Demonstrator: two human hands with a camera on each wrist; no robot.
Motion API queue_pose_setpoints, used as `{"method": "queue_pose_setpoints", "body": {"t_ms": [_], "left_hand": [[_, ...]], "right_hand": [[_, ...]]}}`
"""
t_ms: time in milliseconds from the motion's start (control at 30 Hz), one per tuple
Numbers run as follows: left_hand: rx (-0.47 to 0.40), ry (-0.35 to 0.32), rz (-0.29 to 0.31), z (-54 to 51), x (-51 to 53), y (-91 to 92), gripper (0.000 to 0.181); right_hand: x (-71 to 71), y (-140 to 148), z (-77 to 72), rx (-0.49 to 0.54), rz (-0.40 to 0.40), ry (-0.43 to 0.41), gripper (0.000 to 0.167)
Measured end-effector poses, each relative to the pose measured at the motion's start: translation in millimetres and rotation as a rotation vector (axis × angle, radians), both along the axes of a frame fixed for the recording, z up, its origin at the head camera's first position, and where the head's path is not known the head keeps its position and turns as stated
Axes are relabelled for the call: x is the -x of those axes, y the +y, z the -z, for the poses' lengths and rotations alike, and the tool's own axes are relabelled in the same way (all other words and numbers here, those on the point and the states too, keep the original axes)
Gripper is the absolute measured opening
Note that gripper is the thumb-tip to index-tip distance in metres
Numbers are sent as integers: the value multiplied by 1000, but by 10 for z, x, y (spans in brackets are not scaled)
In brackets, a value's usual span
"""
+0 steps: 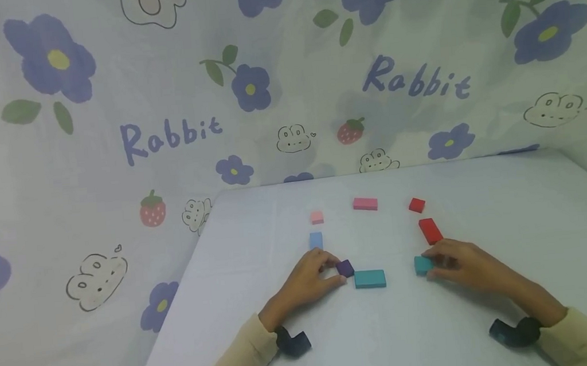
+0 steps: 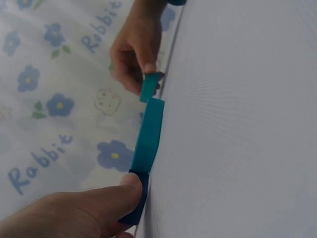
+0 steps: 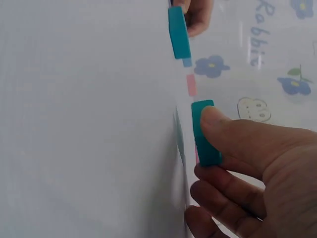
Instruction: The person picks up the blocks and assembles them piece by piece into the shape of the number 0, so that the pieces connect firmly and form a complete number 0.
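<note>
My left hand (image 1: 308, 279) pinches a small dark purple block (image 1: 345, 268) between thumb and fingers. That block touches or nearly touches the left end of a longer teal block (image 1: 370, 279) lying on the table. In the left wrist view the thumb presses on the dark block (image 2: 137, 206), right by the teal one (image 2: 148, 136). On the other side, my right hand (image 1: 465, 264) pinches a small teal block (image 1: 423, 265), apart from the long teal block. The right wrist view shows the thumb across this small block (image 3: 204, 144).
Farther back on the white table (image 1: 255, 226) lie a light blue block (image 1: 316, 240), a light pink block (image 1: 317, 217), a pink block (image 1: 365, 204), a small red block (image 1: 416, 205) and a longer red block (image 1: 430, 231). A patterned cloth (image 1: 178, 169) hangs behind.
</note>
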State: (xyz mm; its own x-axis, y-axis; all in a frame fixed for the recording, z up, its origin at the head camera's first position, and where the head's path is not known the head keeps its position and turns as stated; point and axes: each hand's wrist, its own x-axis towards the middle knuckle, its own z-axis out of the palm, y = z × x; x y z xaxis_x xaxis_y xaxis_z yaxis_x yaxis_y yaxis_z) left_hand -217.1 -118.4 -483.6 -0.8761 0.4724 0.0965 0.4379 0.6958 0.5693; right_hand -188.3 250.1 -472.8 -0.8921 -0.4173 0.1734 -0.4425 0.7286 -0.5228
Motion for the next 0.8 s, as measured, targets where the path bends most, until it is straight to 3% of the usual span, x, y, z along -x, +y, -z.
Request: {"method": "queue_pose_setpoints", "body": {"t_ms": [267,800], "left_hand": [[-1,10,3,17,5,-8,38],[7,27,4,30,6,-7,37]], "right_hand": [[-15,-153,50,100,4,56,38],[95,-400,75,109,19,37,35]]}}
